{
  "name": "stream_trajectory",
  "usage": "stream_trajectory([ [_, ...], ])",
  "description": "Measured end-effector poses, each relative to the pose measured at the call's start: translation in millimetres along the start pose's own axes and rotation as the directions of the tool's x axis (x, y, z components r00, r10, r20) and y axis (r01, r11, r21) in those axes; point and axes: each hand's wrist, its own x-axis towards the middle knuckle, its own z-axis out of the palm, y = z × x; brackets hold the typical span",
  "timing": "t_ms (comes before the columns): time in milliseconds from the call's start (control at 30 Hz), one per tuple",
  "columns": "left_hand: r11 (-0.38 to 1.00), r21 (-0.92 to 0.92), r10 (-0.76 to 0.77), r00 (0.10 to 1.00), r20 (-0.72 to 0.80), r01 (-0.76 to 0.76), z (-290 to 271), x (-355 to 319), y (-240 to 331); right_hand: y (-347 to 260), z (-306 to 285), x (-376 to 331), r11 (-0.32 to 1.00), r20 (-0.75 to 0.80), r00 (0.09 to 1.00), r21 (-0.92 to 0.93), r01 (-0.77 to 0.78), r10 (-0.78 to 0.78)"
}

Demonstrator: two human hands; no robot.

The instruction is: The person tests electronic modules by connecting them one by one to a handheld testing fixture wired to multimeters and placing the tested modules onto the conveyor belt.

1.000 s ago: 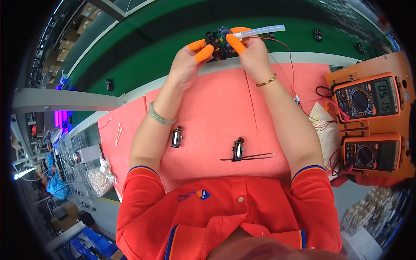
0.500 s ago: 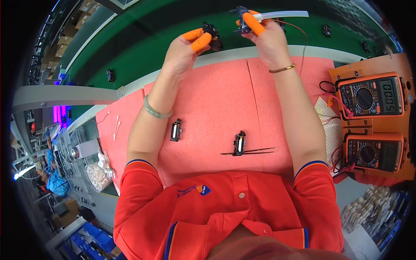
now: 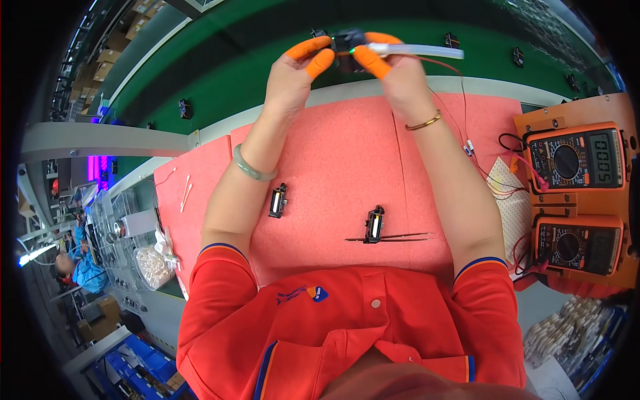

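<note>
Over the green surface beyond the mat, my left hand (image 3: 291, 81) pinches a small black device (image 3: 342, 55) between thumb and forefinger in orange finger covers. My right hand (image 3: 404, 81), also in orange covers, grips a dark fixture (image 3: 353, 40) with a red wire; a whitish translucent tube (image 3: 430, 50) sticks out to the right. The two pieces meet, slightly blurred, with small green lights at the fingertips; how they join cannot be made out. On the pink mat (image 3: 333, 147) lie one black device (image 3: 278, 201) at left and another black device (image 3: 375, 225) across dark tweezers (image 3: 407, 237).
Two orange multimeters (image 3: 567, 162) stand at right on an orange stand, with leads and a dotted white sheet (image 3: 503, 183). Several black devices (image 3: 518, 57) sit on the green surface. Cotton swabs (image 3: 186, 193) and a bag of white bits (image 3: 153, 267) are at left beside a grey post (image 3: 113, 141).
My right hand has moved left and down, bringing the fixture against the device in my left hand. Green lights now show there. The view has shifted slightly.
</note>
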Motion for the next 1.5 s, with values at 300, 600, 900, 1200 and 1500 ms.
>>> stream_trajectory([
  [300,0.951,-0.306,0.160,0.928,0.336,-0.053,-1,-12,27,-7,-48,18,0.948,-0.296,0.955,0.312,0.066,0.031],
  [600,0.711,-0.608,-0.016,0.872,0.489,0.354,21,-10,23,-3,-58,17,0.956,-0.426,0.903,0.283,0.078,0.053],
  [900,0.964,0.107,-0.263,0.925,0.276,0.242,87,53,-16,-15,-82,31,0.866,-0.593,0.801,0.442,0.234,0.086],
  [1200,-0.044,0.833,-0.225,0.818,0.530,-0.552,100,-31,65,1,-92,36,0.898,-0.604,0.797,0.357,0.256,0.013],
  [1500,0.160,0.291,-0.132,0.272,0.953,-0.943,32,-156,47,0,-63,27,0.985,-0.516,0.857,0.146,0.089,-0.001],
])
